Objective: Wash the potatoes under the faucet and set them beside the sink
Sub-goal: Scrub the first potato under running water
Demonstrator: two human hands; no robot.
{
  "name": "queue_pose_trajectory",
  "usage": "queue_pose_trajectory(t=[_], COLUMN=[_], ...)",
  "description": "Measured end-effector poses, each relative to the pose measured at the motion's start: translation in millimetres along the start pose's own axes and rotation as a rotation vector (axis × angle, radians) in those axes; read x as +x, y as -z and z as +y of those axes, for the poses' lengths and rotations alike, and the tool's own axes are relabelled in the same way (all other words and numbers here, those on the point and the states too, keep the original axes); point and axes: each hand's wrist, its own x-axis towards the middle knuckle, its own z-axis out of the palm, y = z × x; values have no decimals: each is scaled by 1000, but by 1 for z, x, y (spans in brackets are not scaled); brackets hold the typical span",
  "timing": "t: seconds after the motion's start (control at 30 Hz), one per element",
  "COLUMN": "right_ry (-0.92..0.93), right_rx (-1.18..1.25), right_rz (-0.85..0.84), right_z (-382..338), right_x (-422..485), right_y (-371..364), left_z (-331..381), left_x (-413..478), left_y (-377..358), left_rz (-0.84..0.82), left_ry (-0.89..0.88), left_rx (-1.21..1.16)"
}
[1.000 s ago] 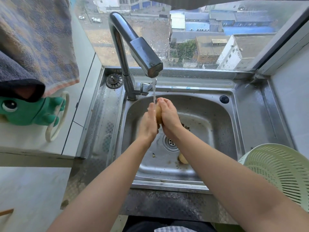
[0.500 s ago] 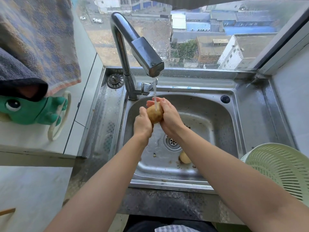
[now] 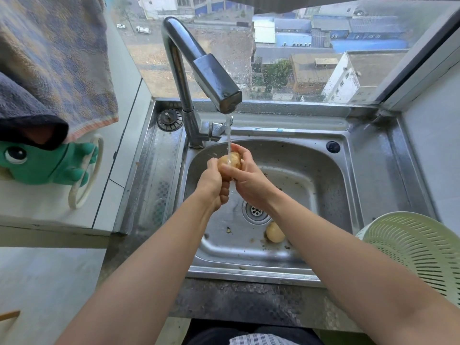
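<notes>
A yellow-brown potato (image 3: 230, 161) is held between both hands under the running stream from the steel faucet (image 3: 211, 78). My left hand (image 3: 214, 184) grips it from the left and below, my right hand (image 3: 250, 179) wraps it from the right with the thumb across its front. Water falls onto the top of the potato. A second, paler potato (image 3: 274, 232) lies on the bottom of the steel sink (image 3: 323, 175), just right of the drain (image 3: 256, 210), partly hidden by my right forearm.
A pale green colander (image 3: 418, 255) stands on the counter at the right of the sink. On the left ledge sit a green frog-shaped toy (image 3: 47, 163) and hanging towels (image 3: 49, 58). A window runs behind the faucet. Bits of dirt dot the basin.
The potato, hidden between pressed palms a second ago, now shows under the water. My left hand slid lower and my right thumb came across its front.
</notes>
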Motion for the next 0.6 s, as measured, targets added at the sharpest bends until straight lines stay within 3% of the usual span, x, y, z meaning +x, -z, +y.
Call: queue_pose_trajectory(t=[0.1, 0.23, 0.4, 0.53, 0.6], right_ry=[45, -27, 18, -36, 4], right_rx=[-58, 96, -6, 123, -16], right_rz=[129, -35, 81, -72, 63], right_z=[3, -4, -1, -6, -5], right_x=[1, -1, 5, 5, 8], right_y=[-8, 1, -1, 8, 3], left_z=[-1, -1, -2, -1, -4], left_x=[0, 1, 3, 5, 5], left_y=[-4, -1, -6, 0, -4], left_rz=[-1, 17, 36, 49, 54], left_ry=[-6, 17, -13, -6, -22], left_rx=[9, 0, 36, 43, 87])
